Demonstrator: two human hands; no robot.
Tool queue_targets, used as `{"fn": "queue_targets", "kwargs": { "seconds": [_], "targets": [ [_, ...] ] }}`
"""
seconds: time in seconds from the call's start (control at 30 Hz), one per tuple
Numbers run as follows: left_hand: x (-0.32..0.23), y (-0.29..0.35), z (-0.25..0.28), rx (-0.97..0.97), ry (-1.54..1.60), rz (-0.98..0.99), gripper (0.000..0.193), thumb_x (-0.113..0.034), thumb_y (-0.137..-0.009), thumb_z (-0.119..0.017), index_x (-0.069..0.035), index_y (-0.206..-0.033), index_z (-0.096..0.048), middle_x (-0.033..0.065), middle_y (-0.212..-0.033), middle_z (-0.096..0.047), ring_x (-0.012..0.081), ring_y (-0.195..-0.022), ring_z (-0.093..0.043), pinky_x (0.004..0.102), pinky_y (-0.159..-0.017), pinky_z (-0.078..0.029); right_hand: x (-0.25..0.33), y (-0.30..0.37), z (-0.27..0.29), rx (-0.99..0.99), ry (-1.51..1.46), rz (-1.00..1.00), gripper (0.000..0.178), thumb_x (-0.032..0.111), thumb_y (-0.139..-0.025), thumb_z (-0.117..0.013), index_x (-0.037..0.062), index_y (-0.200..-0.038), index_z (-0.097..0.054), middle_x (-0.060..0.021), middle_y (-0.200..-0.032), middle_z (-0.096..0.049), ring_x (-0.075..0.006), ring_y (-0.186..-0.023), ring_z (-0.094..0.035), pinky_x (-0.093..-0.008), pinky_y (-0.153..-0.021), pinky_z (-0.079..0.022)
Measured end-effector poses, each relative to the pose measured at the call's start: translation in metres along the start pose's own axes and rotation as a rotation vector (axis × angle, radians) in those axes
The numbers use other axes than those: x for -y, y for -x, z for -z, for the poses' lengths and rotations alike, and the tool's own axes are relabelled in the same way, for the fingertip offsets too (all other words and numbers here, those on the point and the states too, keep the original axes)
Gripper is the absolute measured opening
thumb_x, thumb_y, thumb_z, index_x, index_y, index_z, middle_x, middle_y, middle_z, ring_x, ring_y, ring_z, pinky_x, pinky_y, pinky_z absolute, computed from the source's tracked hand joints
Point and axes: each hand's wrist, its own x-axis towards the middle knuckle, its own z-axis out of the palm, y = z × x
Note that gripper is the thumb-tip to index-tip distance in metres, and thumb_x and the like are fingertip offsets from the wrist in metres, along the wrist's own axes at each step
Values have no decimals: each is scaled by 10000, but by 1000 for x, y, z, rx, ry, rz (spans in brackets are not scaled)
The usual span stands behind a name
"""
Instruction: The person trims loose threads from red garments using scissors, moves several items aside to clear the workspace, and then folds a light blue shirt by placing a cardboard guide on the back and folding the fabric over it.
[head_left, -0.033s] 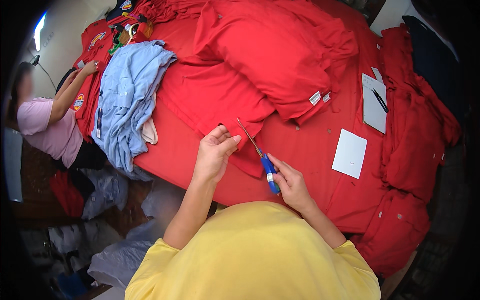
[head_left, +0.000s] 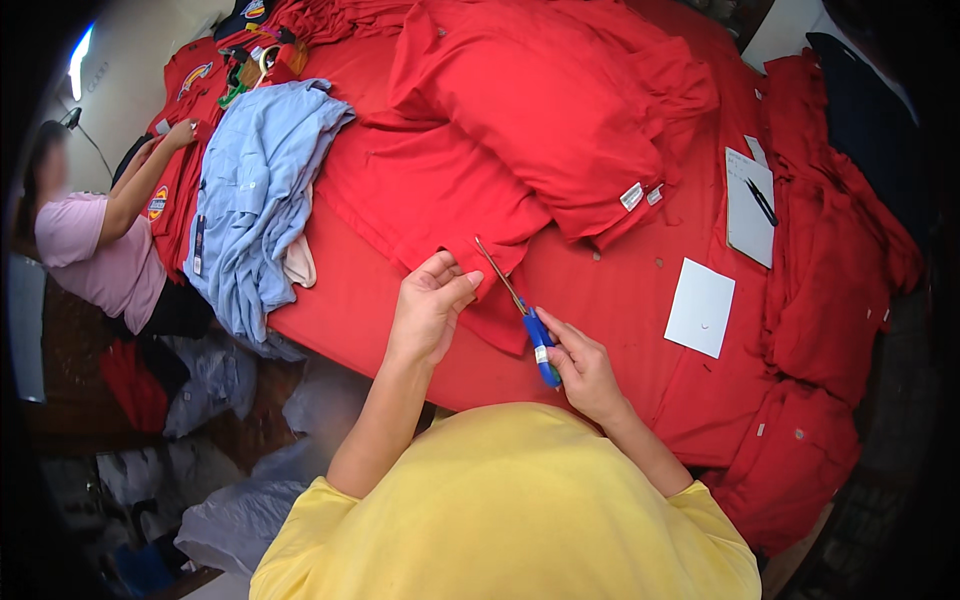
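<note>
head view: clock read from the middle of the frame, 12 at the far side.
left hand [head_left: 430,308]: 9 o'clock; fingers drawn together at the near edge of the red garment; cannot tell if cloth or a thread is pinched.
right hand [head_left: 585,372]: 4 o'clock; fingers grasping the blue-handled tool [head_left: 534,335], likely scissors, slim metal tip towards 11, just beside the left fingertips.
red garment [head_left: 430,185]: from 11 o'clock to the middle, spread on the red-covered worktop [head_left: 620,320].
work on this piece: looks midway; tool up at the edge, no cut visible, garment not folded.
red heap [head_left: 560,110]: 1 o'clock, loose, labels showing; seems unsorted, whether worked cannot tell.
red stack [head_left: 815,290]: 3 o'clock, laid flatter; perhaps done, unproven.
blue garments [head_left: 255,190]: 10 o'clock, bundled, untouched by either hand.
paper [head_left: 700,308]: 3 o'clock, lying loose.
</note>
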Motion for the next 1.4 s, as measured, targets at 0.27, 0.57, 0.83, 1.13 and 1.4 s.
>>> {"fn": "queue_targets", "kwargs": {
  "seconds": [0.27, 0.57, 0.83, 1.13, 1.4],
  "targets": [
    [22, 9, -2, -41, 54, 57, 184, -65, -906, -628, -2, -1077, -607, 69, -964, -677, 132, -820, -646, 270, -740, -520, 0, 7, -1, 78, -670, -290, 497, 75, -961, -479, 2, -1438, -357, -104, -1006, -597, -114, -668, -606, -229, -556, -522],
    [43, 23, -15, -156, -850, -518, 120, -94, -876, -662, -17, -968, -669, 120, -1019, -653, 239, -895, -627, 369, -764, -497, 2, 12, 12, -115, -453, -202, 549, 70, -902, -568, -6, -1417, -394, -93, -1006, -583, -112, -776, -591, -225, -664, -503],
    [1, 12, -21, -91, -1288, -845, 144, -50, -797, -700, -29, -939, -686, 115, -960, -637, 244, -800, -598, 328, -713, -475, 4, 11, 17, -43, -204, -82, 570, 86, -848, -678, 9, -1371, -463, -109, -974, -579, -153, -838, -609, -260, -729, -507],
    [-28, -22, -15, -93, -31, -42, 158, -85, -942, -592, 0, -1073, -613, 39, -956, -649, 84, -759, -595, 241, -666, -498, 7, 13, 17, -30, 104, 59, 577, 17, -820, -679, -5, -1360, -474, -114, -879, -571, -174, -746, -591, -289, -686, -494],
    [-31, -15, -15, 24, -35, -25, 309, 60, -873, -576, 25, -1180, -570, 87, -1103, -636, 136, -990, -614, 253, -819, -497, 4, 13, 12, -70, 158, 71, 555, 24, -835, -660, -8, -1357, -475, -133, -893, -573, -211, -742, -596, -308, -682, -494]
  ]
}}
